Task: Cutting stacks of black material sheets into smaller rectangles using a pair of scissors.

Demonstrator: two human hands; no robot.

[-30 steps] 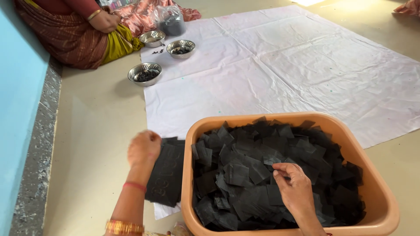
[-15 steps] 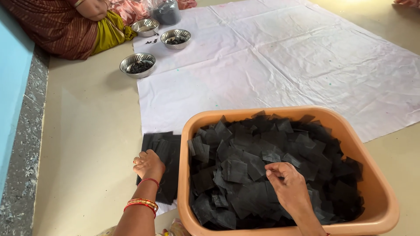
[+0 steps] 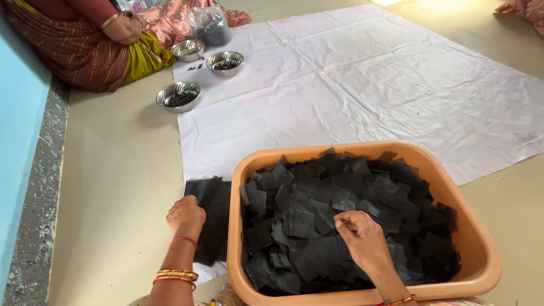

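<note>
Right hand point(image 3: 362, 238) in orange tub point(image 3: 479, 249), fingertips pinching black squares point(image 3: 306, 221). Left hand point(image 3: 185, 215) curled, resting on black stack point(image 3: 212, 198) just left of tub.

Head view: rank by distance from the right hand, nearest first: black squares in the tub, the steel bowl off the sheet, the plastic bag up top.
1. Black squares, under the right hand, inside the orange tub.
2. Steel bowl, on bare floor, upper left.
3. Plastic bag, top, beside the seated person.

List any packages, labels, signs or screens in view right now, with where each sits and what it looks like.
Clear plastic bag: far end of the white sheet, beside the steel bowls; bulging, knotted at the top, filled with dark material.
No labels, signs or screens show.
</note>
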